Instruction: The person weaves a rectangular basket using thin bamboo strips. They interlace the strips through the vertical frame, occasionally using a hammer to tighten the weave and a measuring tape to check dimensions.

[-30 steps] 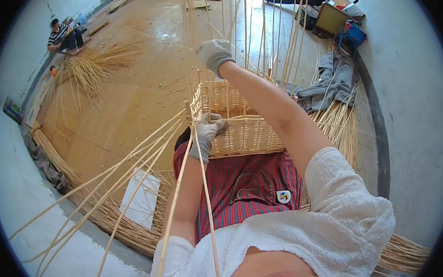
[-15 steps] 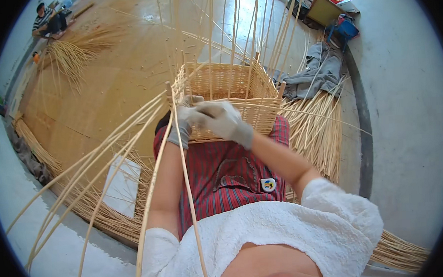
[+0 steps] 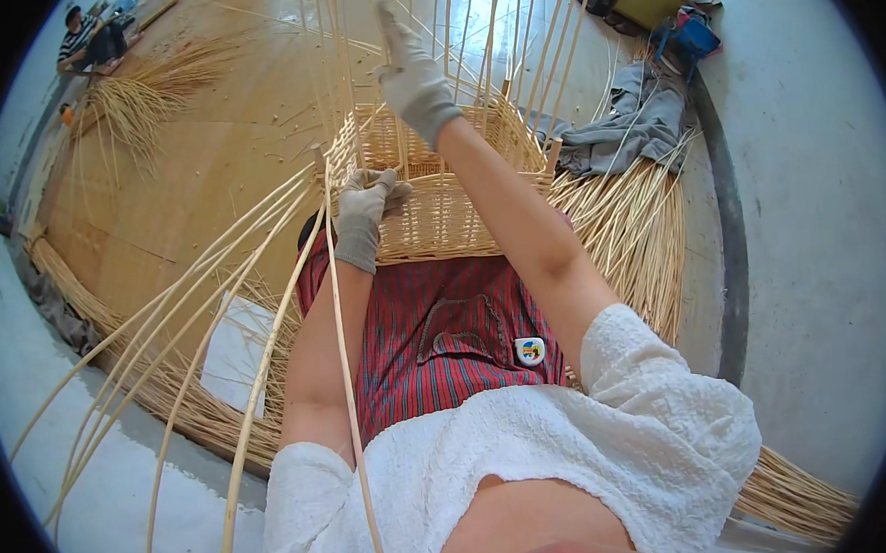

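Observation:
A woven cane basket point(image 3: 445, 216) rests against my red striped apron point(image 3: 425, 307), with tall upright canes rising from it. My left hand point(image 3: 369, 200), in a grey glove, is closed on the basket's near left rim. My gloved right hand point(image 3: 410, 73) is raised above the basket among the uprights, fingers stretched upward beside the canes. Long loose canes point(image 3: 227, 258) fan out from the basket's left corner down past my left arm. A small white round-cornered object point(image 3: 530, 351) sits on the apron.
A co-worker point(image 3: 80, 40) sits at upper left near loose canes point(image 3: 153, 91). Bundled canes point(image 3: 632, 247) lie right, under grey cloth point(image 3: 626, 127). A blue item and olive box point(image 3: 654, 5) are at upper right. A white board point(image 3: 232, 358) lies left. Pale walls point(image 3: 810, 207) border the floor.
My right hand came down to the left rim beside my left hand, then rose again, its fingers now straighter. My left hand stays at the rim; the basket appears higher in view.

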`<state>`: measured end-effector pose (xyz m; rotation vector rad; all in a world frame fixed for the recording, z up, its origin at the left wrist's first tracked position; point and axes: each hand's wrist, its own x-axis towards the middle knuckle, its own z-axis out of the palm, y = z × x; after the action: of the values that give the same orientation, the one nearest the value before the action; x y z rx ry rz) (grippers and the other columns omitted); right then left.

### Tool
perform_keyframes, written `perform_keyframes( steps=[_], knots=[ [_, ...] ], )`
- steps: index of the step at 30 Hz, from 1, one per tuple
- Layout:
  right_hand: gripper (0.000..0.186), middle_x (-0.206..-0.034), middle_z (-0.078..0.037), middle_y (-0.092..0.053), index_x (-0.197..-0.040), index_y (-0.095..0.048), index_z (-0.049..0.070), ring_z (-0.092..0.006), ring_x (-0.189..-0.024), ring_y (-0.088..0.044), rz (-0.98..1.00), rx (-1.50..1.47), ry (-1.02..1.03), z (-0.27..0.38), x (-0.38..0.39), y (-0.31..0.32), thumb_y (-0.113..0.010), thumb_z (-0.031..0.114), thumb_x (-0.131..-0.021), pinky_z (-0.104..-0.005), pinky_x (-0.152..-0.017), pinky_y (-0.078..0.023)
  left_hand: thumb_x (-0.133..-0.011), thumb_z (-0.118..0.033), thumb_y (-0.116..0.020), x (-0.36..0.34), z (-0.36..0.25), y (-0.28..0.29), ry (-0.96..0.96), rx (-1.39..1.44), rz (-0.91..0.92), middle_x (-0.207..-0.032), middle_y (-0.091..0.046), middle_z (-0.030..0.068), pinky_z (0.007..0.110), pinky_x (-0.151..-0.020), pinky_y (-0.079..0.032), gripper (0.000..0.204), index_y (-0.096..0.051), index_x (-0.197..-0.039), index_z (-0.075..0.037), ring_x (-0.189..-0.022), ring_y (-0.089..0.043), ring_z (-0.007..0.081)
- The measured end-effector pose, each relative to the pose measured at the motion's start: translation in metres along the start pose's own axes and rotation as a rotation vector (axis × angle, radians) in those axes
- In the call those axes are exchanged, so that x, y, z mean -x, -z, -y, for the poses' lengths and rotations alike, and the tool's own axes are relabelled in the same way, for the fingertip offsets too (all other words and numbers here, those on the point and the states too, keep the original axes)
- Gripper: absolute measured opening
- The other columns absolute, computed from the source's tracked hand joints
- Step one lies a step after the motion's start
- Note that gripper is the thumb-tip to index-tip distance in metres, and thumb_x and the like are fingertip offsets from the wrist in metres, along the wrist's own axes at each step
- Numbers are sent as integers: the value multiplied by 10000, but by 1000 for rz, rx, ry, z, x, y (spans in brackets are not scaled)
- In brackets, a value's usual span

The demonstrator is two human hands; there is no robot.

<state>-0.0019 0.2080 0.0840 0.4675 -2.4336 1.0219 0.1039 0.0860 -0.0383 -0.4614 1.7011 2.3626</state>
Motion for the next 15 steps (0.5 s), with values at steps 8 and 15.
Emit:
perform_keyframes(
  steps=[8, 15],
  knots=[
    [992, -1395, -312, -533, -1613, 43, 122, -445, -1228, -570, 121, 190, -56, -15, 53, 27, -619, 432, -943, -442, -1039, -458, -972, -206, -688, -5, 7, -3, -10, -54, 37, -879, -755, 148, 339, -637, -618, 186, -593, -1041, -62, -753, -747, 218],
    [909, -1065, -320, -687, -1618, -34, 107, -408, -941, -708, 529, 421, -158, 13, 96, 29, -508, 538, -974, -479, -833, -550, -971, -246, -691, -15, 25, 10, -148, -62, 25, -833, -740, 146, 351, -586, -608, 242, -565, -1047, -53, -695, -740, 244]
  ],
)
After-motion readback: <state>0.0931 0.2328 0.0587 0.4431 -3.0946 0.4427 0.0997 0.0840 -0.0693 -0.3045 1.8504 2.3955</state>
